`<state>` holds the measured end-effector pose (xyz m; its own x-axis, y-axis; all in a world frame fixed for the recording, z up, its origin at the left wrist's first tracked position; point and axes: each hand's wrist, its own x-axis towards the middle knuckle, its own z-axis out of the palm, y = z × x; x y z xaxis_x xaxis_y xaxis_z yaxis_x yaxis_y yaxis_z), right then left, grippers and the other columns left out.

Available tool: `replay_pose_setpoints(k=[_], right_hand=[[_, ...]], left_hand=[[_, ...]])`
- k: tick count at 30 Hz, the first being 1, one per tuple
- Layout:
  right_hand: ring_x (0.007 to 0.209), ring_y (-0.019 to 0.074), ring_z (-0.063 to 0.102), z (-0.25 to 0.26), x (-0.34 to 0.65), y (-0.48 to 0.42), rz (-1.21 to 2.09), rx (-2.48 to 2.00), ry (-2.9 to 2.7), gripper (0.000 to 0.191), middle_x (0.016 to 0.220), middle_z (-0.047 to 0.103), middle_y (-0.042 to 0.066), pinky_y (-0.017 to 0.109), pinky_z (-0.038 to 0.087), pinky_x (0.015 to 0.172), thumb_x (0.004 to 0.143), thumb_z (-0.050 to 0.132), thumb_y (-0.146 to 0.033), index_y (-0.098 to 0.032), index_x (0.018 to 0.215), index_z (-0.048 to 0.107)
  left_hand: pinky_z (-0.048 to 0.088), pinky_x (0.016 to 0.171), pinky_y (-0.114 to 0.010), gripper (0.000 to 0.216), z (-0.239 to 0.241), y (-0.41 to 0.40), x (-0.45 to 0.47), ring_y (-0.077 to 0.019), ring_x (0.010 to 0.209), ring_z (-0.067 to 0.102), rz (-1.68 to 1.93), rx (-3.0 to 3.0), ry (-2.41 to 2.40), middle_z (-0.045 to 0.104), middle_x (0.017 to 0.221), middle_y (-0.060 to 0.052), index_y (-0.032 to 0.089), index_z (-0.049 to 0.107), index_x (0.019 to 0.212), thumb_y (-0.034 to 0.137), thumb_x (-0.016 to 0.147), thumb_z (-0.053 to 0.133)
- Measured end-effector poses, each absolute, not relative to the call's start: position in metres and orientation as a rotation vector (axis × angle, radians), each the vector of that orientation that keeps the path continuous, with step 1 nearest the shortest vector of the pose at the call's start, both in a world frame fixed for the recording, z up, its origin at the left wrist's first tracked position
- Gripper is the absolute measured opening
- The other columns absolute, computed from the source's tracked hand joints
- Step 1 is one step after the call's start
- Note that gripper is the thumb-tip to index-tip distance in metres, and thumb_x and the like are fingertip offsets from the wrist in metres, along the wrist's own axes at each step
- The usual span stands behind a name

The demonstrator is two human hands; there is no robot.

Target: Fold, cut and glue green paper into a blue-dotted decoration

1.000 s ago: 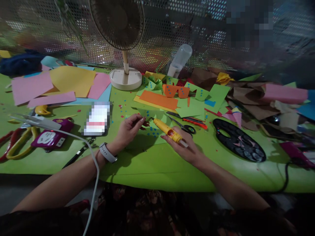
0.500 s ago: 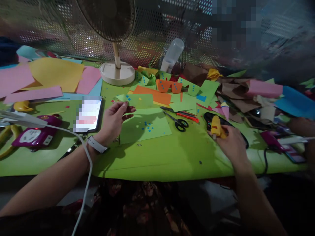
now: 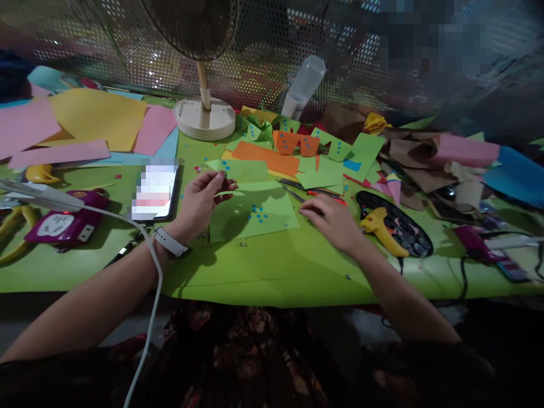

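Observation:
My left hand (image 3: 202, 198) is closed, pinching a green paper strip (image 3: 249, 169) with blue dots near its left end. Below that strip lies a green paper sheet (image 3: 229, 218) with several small blue paper squares (image 3: 258, 213) on it. Over the right edge of the sheet hovers my right hand (image 3: 334, 224), fingers loosely curved and apart, holding nothing that I can see. It covers the handles of the scissors, whose blades (image 3: 292, 193) show beyond the fingertips. A yellow glue gun (image 3: 385, 229) rests on a black tray (image 3: 410, 226) to the right.
Orange paper glasses (image 3: 295, 143) and green cut-outs stand at the back. A fan (image 3: 204, 122) and a tilted plastic bottle (image 3: 308, 79) are behind. At left are a phone (image 3: 156, 190) and a purple power socket (image 3: 63, 221); a white cable (image 3: 155, 255) crosses my left forearm. Brown paper scraps (image 3: 408, 153) lie right.
My right hand has let go of the glue gun, leaving it on the black tray, and has moved left over the scissors. My left hand keeps its pinch on the green strip.

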<state>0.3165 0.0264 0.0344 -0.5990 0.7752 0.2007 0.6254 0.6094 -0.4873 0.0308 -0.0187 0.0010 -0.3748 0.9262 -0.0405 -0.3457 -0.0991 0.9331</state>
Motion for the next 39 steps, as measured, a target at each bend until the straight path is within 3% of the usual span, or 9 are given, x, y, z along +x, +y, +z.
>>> replay_pose_setpoints(k=[7, 12, 18, 27, 33, 39], right_hand=[[0.086, 0.0208, 0.061, 0.012, 0.242, 0.045, 0.58, -0.855, -2.69, 0.011, 0.095, 0.068, 0.01, 0.037, 0.048, 0.078, 0.094, 0.059, -0.018, -0.015, 0.093, 0.069], [0.09, 0.0228, 0.062, 0.0, 0.234, 0.046, 0.288, -0.698, -2.816, 0.015, 0.098, 0.069, 0.013, 0.035, 0.049, 0.074, 0.094, 0.061, -0.02, -0.011, 0.102, 0.069], [0.082, 0.0204, 0.06, -0.012, 0.23, 0.049, -0.036, -0.541, -2.852, 0.018, 0.089, 0.067, 0.011, 0.032, 0.048, 0.068, 0.098, 0.054, -0.019, -0.011, 0.097, 0.069], [0.082, 0.0217, 0.058, -0.021, 0.225, 0.044, -0.379, -0.483, -2.834, 0.028, 0.088, 0.066, 0.013, 0.034, 0.046, 0.067, 0.096, 0.041, -0.003, -0.01, 0.094, 0.068], [0.078, 0.0197, 0.06, -0.023, 0.227, 0.053, -0.062, -0.518, -2.733, 0.02, 0.086, 0.066, 0.013, 0.033, 0.049, 0.068, 0.098, 0.048, -0.012, -0.007, 0.093, 0.067], [0.077, 0.0191, 0.06, -0.019, 0.232, 0.057, 0.232, -0.544, -2.615, 0.015, 0.087, 0.066, 0.01, 0.035, 0.05, 0.069, 0.098, 0.052, -0.016, -0.012, 0.091, 0.066]], left_hand=[[0.054, 0.068, -0.024, 0.014, 0.0, -0.015, 0.025, -0.0126, 0.076, 0.07, 1.68, 0.603, 1.161, 0.072, 0.079, -0.002, 0.018, 0.065, 0.08, 0.028, 0.081, 0.075], [0.053, 0.064, -0.022, 0.015, -0.001, -0.014, 0.027, -0.0122, 0.074, 0.07, 1.658, 0.605, 1.149, 0.073, 0.079, -0.003, 0.018, 0.065, 0.079, 0.029, 0.08, 0.076], [0.053, 0.063, -0.021, 0.015, -0.002, -0.014, 0.029, -0.0118, 0.073, 0.069, 1.633, 0.626, 1.172, 0.073, 0.08, -0.003, 0.018, 0.067, 0.081, 0.031, 0.081, 0.075], [0.054, 0.064, -0.021, 0.011, -0.005, -0.014, 0.029, -0.0112, 0.072, 0.069, 1.647, 0.644, 1.159, 0.073, 0.079, -0.003, 0.018, 0.067, 0.08, 0.027, 0.082, 0.073], [0.053, 0.063, -0.022, 0.014, -0.004, -0.014, 0.029, -0.0116, 0.072, 0.069, 1.649, 0.633, 1.171, 0.073, 0.079, -0.003, 0.018, 0.066, 0.08, 0.029, 0.081, 0.075], [0.053, 0.064, -0.021, 0.013, -0.003, -0.016, 0.029, -0.0119, 0.073, 0.07, 1.644, 0.636, 1.149, 0.073, 0.079, -0.003, 0.018, 0.067, 0.081, 0.029, 0.081, 0.074]])
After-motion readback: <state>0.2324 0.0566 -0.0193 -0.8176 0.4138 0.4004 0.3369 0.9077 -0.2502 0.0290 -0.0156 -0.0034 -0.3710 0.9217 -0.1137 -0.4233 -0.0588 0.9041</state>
